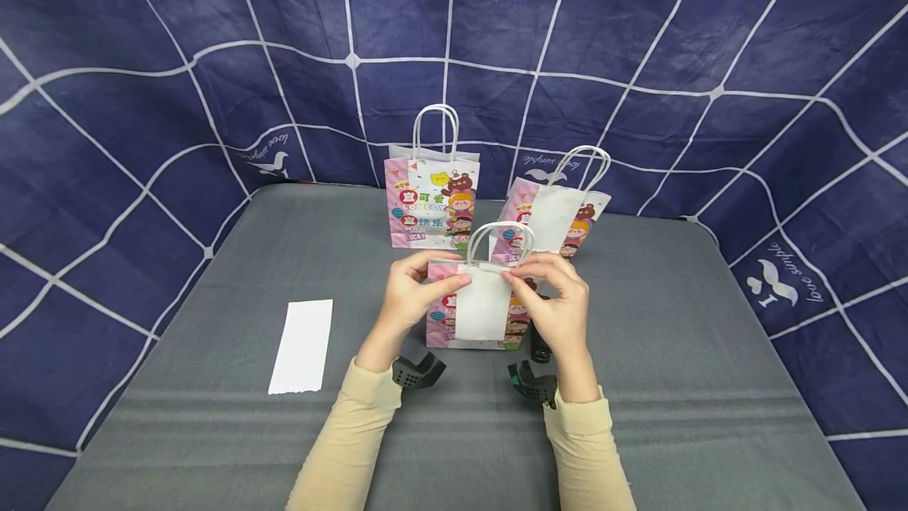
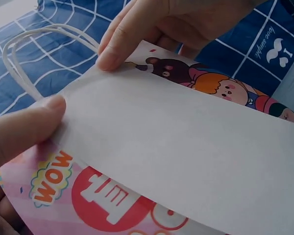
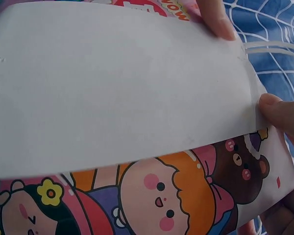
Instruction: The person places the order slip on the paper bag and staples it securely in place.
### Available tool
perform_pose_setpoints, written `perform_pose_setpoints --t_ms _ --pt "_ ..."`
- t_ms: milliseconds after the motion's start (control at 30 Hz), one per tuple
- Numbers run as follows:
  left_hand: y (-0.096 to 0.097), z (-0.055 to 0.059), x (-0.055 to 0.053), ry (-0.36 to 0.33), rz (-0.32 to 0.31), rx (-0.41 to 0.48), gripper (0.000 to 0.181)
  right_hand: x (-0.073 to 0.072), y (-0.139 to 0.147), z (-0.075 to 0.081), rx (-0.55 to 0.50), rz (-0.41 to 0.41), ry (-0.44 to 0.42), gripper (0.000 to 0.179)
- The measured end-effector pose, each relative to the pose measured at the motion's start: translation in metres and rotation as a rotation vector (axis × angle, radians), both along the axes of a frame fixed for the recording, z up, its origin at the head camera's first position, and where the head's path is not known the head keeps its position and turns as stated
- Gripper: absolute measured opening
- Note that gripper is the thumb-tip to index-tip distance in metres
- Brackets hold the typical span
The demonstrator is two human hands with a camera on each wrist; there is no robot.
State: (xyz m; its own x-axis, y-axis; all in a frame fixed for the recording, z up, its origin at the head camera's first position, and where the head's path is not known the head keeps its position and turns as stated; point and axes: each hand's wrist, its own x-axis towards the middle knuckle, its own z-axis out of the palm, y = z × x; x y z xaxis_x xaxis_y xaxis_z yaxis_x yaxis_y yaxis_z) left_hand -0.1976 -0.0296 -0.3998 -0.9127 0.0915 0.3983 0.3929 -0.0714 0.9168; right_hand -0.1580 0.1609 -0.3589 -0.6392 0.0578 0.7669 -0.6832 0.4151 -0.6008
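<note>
A small printed paper gift bag (image 1: 441, 326) with white twisted handles (image 1: 528, 239) stands upright in front of me. A white paper strip (image 1: 482, 310) lies flat over the middle of its front, its upper end at the bag's top edge. My left hand (image 1: 410, 290) pinches the top edge on the left, thumb on the strip's corner and fingers behind the bag. On the other side my right hand (image 1: 562, 298) pinches the strip's right corner against the bag. In the right wrist view, small marks show near the far end of the strip (image 3: 112, 93).
Behind stand a printed gift bag (image 1: 433, 211) without a strip and, to its right, a tilted one (image 1: 592, 219) with a white strip. A loose white paper (image 1: 301, 345) lies left on the grey table (image 1: 213, 432). A black object (image 1: 540, 347) is partly hidden beside the front bag.
</note>
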Motion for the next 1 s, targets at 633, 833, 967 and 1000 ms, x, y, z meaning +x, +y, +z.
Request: perform_pose_setpoints --t_ms 633,833,967,1000 --pt "0.004 0.022 0.016 -0.073 -0.008 -0.004 0.018 0.001 0.001 -0.001 -0.012 0.03 -0.051 0.022" --pt "0.001 0.022 0.016 -0.058 -0.05 -0.026 0.021 0.002 0.0 -0.002 -0.033 0.022 -0.099 0.026" --pt "-0.001 0.022 0.015 -0.031 -0.081 -0.028 0.021 0.001 0.0 -0.002 -0.041 0.03 -0.127 0.023" --pt "-0.001 0.022 0.015 -0.025 -0.084 -0.028 0.021 0.001 0.0 -0.003 -0.042 0.032 -0.129 0.023"
